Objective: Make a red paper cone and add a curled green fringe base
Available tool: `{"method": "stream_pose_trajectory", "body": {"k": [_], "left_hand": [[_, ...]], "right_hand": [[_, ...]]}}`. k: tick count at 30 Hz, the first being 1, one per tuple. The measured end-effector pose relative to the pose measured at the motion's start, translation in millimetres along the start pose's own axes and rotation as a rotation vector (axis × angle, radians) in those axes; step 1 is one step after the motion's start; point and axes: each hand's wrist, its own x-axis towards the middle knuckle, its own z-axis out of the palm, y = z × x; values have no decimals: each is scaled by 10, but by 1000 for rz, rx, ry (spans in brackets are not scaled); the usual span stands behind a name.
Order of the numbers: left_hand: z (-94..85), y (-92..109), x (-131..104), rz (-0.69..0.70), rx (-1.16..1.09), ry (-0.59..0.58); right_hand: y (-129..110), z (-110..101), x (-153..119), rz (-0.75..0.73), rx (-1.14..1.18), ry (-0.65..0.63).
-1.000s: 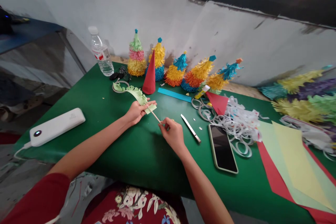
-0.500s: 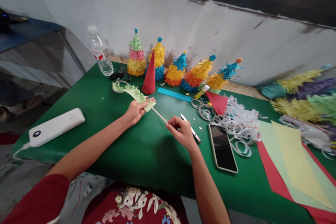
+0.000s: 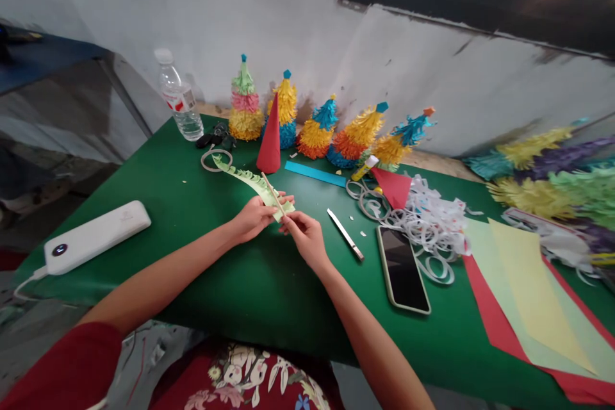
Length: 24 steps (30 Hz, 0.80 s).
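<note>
Between thumb and fingers, my left hand (image 3: pixel 253 218) pinches a light green fringed paper strip (image 3: pixel 255 184) near its right end. The strip's cut edge curls, and its far end reaches a grey ring of tape (image 3: pixel 211 162). My right hand (image 3: pixel 306 236) grips a thin wooden stick (image 3: pixel 273 192) close to its lower end. That stick lies across the strip, slanting up and left, and both hands are nearly touching. Just beyond them stands a plain red paper cone (image 3: pixel 270 144). A utility knife (image 3: pixel 344 234) lies right of my right hand.
Several fringed paper cones (image 3: pixel 314 134) line the wall. A water bottle (image 3: pixel 180 102), power bank (image 3: pixel 98 237), blue strip (image 3: pixel 314 173), glue stick (image 3: pixel 365 168), and phone (image 3: pixel 403 272) lie around. White paper curls (image 3: pixel 427 218) and coloured sheets (image 3: pixel 523 288) cover the right side.
My right hand has moved left and up to the strip, bringing the stick across it at a steeper angle. The strip's right end has shifted slightly down and right.
</note>
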Motion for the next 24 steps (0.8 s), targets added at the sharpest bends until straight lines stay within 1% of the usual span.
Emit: {"method": "stream_pose_trajectory", "body": {"k": [3,6,8,11,16,20,24], "left_hand": [[-15,-16,-2,-60,48,-41],[-14,-41,-9,-77,113,-38],[-8,-53,-8,-62,126,-24],[-3,-37,13,-6,67,3],[-35,76,60,86,-3,66],[-73,150,66,113,16,51],[-92,167,67,108,25,35]], "right_hand": [[12,-6,-12,-10,-37,36],[17,-10,-23,-31,-56,46],[10,-13,-27,-49,-62,33],[-20,-39,-30,-49,-68,10],[-83,-166,-33,-44,-167,56],[-121,-267,-36,-55,-286,51],[-130,-313,-39,-64,-378,64]]}}
